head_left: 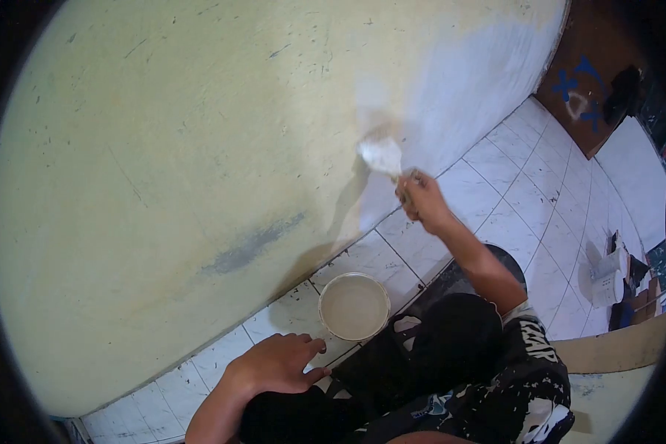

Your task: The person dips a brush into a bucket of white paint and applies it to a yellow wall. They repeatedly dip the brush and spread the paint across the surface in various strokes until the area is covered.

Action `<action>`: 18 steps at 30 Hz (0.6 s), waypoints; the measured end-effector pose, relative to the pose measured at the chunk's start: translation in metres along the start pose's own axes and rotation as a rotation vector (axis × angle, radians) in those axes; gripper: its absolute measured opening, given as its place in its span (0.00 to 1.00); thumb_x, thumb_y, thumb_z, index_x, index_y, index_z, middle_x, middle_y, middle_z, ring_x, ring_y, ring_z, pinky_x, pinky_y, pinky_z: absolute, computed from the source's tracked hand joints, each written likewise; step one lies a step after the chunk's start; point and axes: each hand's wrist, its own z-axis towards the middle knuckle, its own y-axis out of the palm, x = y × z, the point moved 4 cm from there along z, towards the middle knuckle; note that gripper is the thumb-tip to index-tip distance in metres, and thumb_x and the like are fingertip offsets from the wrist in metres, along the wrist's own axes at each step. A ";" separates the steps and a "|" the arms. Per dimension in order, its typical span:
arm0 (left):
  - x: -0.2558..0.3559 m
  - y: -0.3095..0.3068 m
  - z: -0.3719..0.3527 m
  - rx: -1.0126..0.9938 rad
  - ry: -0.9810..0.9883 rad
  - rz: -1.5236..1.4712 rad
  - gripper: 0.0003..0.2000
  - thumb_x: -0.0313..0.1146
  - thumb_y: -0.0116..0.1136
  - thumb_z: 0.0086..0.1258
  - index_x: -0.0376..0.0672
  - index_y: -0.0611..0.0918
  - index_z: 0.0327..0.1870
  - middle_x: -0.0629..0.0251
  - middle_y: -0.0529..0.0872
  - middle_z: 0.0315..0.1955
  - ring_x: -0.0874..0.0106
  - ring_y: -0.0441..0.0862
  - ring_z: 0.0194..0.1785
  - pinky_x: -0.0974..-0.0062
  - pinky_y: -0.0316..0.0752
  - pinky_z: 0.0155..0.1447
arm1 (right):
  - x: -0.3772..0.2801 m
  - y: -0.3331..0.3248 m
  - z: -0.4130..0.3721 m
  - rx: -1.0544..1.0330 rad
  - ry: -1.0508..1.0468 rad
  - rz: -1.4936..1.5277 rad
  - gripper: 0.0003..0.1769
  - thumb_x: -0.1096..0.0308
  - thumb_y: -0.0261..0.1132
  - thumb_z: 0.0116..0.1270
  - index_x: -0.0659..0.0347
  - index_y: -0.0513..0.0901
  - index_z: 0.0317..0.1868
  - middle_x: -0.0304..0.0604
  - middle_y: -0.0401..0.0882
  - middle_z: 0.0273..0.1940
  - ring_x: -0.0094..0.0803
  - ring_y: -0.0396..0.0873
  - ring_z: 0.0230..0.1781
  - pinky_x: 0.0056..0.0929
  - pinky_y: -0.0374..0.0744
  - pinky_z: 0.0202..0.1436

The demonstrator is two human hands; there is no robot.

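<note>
My right hand (423, 198) is closed around the handle of a wide paintbrush (382, 155), its bristle end coated in white. The brush lies against the yellowish wall (222, 111), at the border of a freshly whitened stretch (451, 89). My left hand (277, 362) holds nothing; it rests at my knee with the thumb apart from the bent fingers. Just beyond those fingertips, a round tub (354, 305) of whitish liquid stands on the floor.
White marbled tiles (510, 192) cover the floor along the wall's foot. A grey smudge (251, 244) marks the lower wall. At the far right stand a brown panel with blue marks (588, 81) and a white perforated basket (607, 287) beside assorted items.
</note>
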 end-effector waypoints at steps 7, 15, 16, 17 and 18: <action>0.006 0.003 -0.004 0.007 0.023 0.038 0.23 0.49 0.56 0.73 0.37 0.78 0.57 0.48 0.84 0.45 0.50 0.82 0.50 0.56 0.76 0.54 | 0.098 -0.040 -0.003 0.067 0.279 -0.401 0.10 0.62 0.62 0.72 0.60 0.74 0.38 0.38 0.74 0.24 0.20 0.64 0.15 0.24 0.60 0.13; 0.001 0.016 -0.018 0.135 0.068 0.000 0.18 0.44 0.61 0.68 0.38 0.79 0.48 0.50 0.82 0.36 0.50 0.82 0.43 0.56 0.75 0.50 | -0.046 0.033 -0.024 -0.695 -0.019 -1.166 0.11 0.69 0.64 0.66 0.63 0.79 0.47 0.45 0.81 0.32 0.31 0.81 0.35 0.36 0.78 0.40; 0.000 0.016 -0.019 0.152 0.068 -0.010 0.17 0.43 0.61 0.68 0.38 0.80 0.48 0.51 0.82 0.36 0.50 0.82 0.43 0.56 0.75 0.50 | -0.044 0.050 -0.027 -0.732 0.008 -1.169 0.11 0.69 0.64 0.66 0.63 0.79 0.47 0.45 0.81 0.32 0.31 0.81 0.35 0.36 0.78 0.40; -0.002 0.017 -0.020 0.145 0.061 -0.048 0.17 0.43 0.61 0.68 0.38 0.80 0.48 0.51 0.82 0.36 0.50 0.82 0.43 0.56 0.75 0.50 | -0.037 0.065 -0.033 -0.879 0.010 -1.313 0.13 0.70 0.64 0.65 0.63 0.79 0.49 0.48 0.82 0.33 0.36 0.81 0.36 0.38 0.77 0.41; -0.004 0.016 -0.021 0.170 0.058 -0.043 0.17 0.43 0.61 0.68 0.37 0.80 0.47 0.51 0.82 0.36 0.51 0.82 0.43 0.57 0.75 0.51 | -0.025 0.077 -0.039 -1.028 0.004 -1.452 0.15 0.70 0.63 0.64 0.63 0.79 0.50 0.51 0.83 0.34 0.40 0.82 0.37 0.39 0.77 0.41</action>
